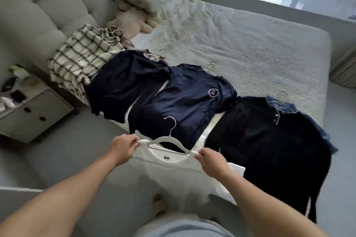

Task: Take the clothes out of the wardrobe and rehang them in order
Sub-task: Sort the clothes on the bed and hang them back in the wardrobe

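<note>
A white T-shirt (173, 175) hangs closest to the viewer, held up on a white hanger (169, 140) over the near edge of the bed (260, 54). The left hand (123, 147) pinches the shirt's left shoulder over the hanger's end, fingers curled tight on the fabric. The right hand (211, 161) pinches the opposite shoulder the same way, thumb and fingers closed on the cloth. The hanger's hook points up and away, toward the garments on the bed. Just beyond lies a navy shirt with a round crest (185, 102), with another navy garment (123, 82) overlapping it on the left and a plaid shirt (82, 54) farther left. A black buttoned top (265, 140) lies to the right. A nightstand (32, 113) stands beside the bed.
</note>
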